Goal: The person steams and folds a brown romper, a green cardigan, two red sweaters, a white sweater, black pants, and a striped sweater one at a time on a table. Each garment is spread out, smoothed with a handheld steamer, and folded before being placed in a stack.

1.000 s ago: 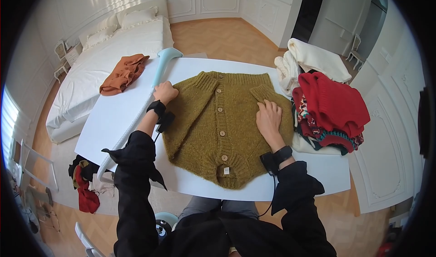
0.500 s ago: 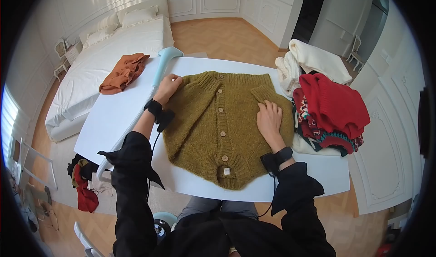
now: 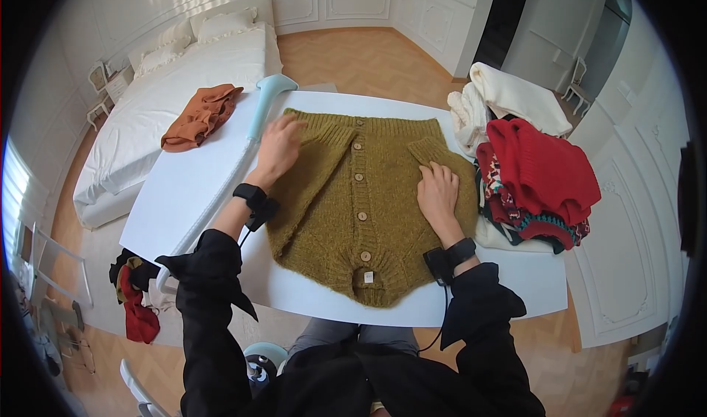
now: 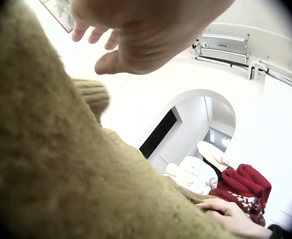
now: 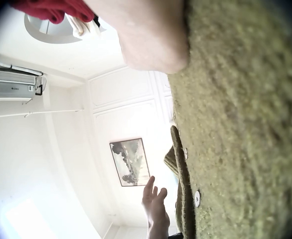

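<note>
An olive knitted cardigan (image 3: pixel 390 188) lies buttoned on the white table, collar toward the person, its sleeves folded over the front. The left hand (image 3: pixel 280 148) is at the cardigan's left edge by the folded sleeve; in the left wrist view the left hand (image 4: pixel 146 37) is raised off the knit with fingers apart, holding nothing. The right hand (image 3: pixel 439 194) rests flat on the cardigan beside the right sleeve cuff; in the right wrist view the right hand (image 5: pixel 151 37) lies against the knit (image 5: pixel 240 109), its fingertips out of sight.
On the table's right stand a red sweater (image 3: pixel 545 170), patterned knitwear and white folded garments (image 3: pixel 515 96) in a pile. A rust garment (image 3: pixel 199 118) lies at the far left, near a pale blue-handled stand (image 3: pixel 261 111). Dark and red clothes (image 3: pixel 140 317) hang low at left.
The left hand has moved from the far left edge toward the person and lifted off the cardigan. The hem's far left corner now shows spread out. The right hand has stayed in place.
</note>
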### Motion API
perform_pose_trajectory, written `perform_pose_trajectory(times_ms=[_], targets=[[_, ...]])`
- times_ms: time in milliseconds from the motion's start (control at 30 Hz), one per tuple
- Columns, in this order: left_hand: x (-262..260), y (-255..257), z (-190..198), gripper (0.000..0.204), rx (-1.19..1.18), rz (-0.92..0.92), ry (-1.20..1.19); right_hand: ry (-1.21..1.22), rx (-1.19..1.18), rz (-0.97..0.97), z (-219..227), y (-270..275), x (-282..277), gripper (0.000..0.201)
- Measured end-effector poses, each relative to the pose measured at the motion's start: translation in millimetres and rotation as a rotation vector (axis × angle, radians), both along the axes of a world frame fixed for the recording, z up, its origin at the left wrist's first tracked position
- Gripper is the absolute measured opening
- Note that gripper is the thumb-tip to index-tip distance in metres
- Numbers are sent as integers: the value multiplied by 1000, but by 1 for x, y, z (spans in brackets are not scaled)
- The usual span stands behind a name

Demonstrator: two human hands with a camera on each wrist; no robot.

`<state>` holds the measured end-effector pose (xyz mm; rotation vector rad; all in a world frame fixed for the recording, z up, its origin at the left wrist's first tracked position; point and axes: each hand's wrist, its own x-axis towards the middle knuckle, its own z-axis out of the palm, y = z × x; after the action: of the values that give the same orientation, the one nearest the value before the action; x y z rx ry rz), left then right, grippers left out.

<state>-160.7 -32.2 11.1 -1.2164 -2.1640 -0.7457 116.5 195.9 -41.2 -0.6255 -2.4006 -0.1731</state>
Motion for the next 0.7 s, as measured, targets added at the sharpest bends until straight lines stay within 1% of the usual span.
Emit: perform_pose_trajectory(times_ms=[67, 100, 167, 200, 233, 300, 333, 400, 433, 500, 567, 633, 700], targets=[[7, -3, 3, 40, -332, -365, -326, 11, -12, 3, 1, -2, -1, 32], [14, -5, 1, 40, -332, -367, -328, 22, -20, 4, 1, -2, -1, 34], [36, -10, -3, 53, -527, -341, -358, 52, -44, 2, 3, -2, -2, 36], [41, -11, -7, 62, -600, -277, -294, 84, -69, 2, 4, -3, -3, 38], [41, -11, -10, 62, -600, -288, -291, 84, -67, -9, 7, -3, -4, 38], [34, -9, -15, 61, -548, -291, -335, 229, -140, 44, 12, -3, -7, 41], [34, -9, -14, 61, -561, -289, -338, 228, -136, 30, 20, -5, -7, 41], [32, -8, -15, 61, -563, -298, -335, 361, -68, 110, 49, -12, -2, 43], [32, -8, -15, 61, -565, -289, -336, 360, -64, 94, 66, -12, 5, 43], [34, -8, -12, 60, -575, -292, -342, 485, 109, 26, 100, -14, 18, 43], [33, -9, -11, 61, -602, -261, -339, 577, 279, -115, 126, -3, 37, 42], [33, -9, -11, 61, -605, -265, -344, 522, 310, -377, 141, 9, 62, 42], [33, -9, -9, 61, -605, -264, -350, 390, 288, -628, 144, 20, 82, 43]])
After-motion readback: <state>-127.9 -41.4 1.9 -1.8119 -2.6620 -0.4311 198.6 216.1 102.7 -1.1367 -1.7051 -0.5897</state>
